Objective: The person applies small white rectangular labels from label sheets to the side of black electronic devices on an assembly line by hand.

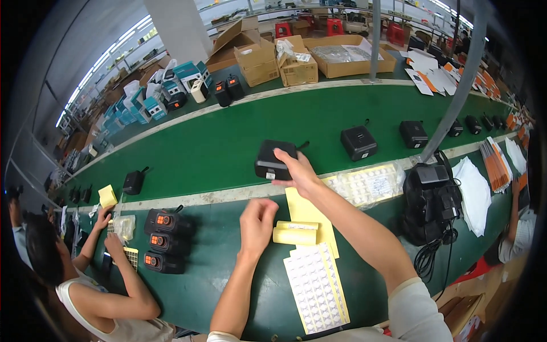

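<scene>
My right hand (pixel 296 174) grips a black box-shaped device (pixel 273 157) with a short strap, held over the near edge of the green conveyor belt (pixel 216 151). A small white label shows on the device's near side. Lower and to the left, my left hand (pixel 259 225) is closed, thumb and fingers pressed together; whatever it may hold is too small to make out. Beside it lies a partly curled yellow sheet (pixel 294 235) on a flat yellow backing sheet (pixel 310 211). Nearer me is a white sheet of small printed stickers (pixel 316 290).
Three black devices with orange buttons (pixel 165 244) stand left of my left arm. A bagged sticker sheet (pixel 364 185) and a black bag with cables (pixel 430 194) lie right. More devices (pixel 359 142) line the belt. A co-worker (pixel 108 279) sits left; cardboard boxes (pixel 256 62) stand beyond.
</scene>
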Available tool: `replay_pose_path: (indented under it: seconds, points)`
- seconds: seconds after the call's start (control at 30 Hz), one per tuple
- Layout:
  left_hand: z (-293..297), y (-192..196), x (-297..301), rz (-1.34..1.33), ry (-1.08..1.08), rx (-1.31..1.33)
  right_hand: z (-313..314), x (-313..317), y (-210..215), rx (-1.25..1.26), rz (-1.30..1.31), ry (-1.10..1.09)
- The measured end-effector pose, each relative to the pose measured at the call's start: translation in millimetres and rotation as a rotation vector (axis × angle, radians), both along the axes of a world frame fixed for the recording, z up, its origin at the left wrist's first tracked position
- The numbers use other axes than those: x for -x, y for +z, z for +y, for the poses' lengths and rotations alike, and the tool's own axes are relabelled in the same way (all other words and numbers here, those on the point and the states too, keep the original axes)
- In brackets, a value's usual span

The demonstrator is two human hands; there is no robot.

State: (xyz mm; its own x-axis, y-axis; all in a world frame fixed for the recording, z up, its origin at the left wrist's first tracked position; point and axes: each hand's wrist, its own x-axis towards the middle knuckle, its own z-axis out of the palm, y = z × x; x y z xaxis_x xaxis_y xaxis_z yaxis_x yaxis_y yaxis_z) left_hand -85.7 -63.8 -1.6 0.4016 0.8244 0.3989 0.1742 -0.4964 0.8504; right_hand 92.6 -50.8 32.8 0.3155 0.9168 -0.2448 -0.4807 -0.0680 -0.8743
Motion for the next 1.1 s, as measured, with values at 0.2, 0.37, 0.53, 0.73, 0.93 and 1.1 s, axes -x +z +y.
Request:
replay_pose_path:
  seconds: [0.2,0.37,0.53,0.73,0.93,1.1]
  points:
    - [-24,2,-3,0.333,-0.328,-0.388,47,-52,-30,0.297,-0.615,-0.148]
    - [-11,-14,10,0.352,-0.318,-0.333,19,-42,-23,0.320,-1.763,-0.557]
    - [-7,-17,17,0.267,-0.272,-0.270,-62,-14,-5,-0.146,-1.245,0.367]
    - [-9,-19,15,0.146,-0.107,-0.023,-89,0,-24,-0.023,-1.249,0.500]
    - [-6,-17,10,0.152,-0.093,-0.500,-91,4,-29,0.033,-1.234,0.349]
    - [-2,-23,19,0.127,-0.060,-0.453,-88,12,-32,-0.096,-1.466,0.301]
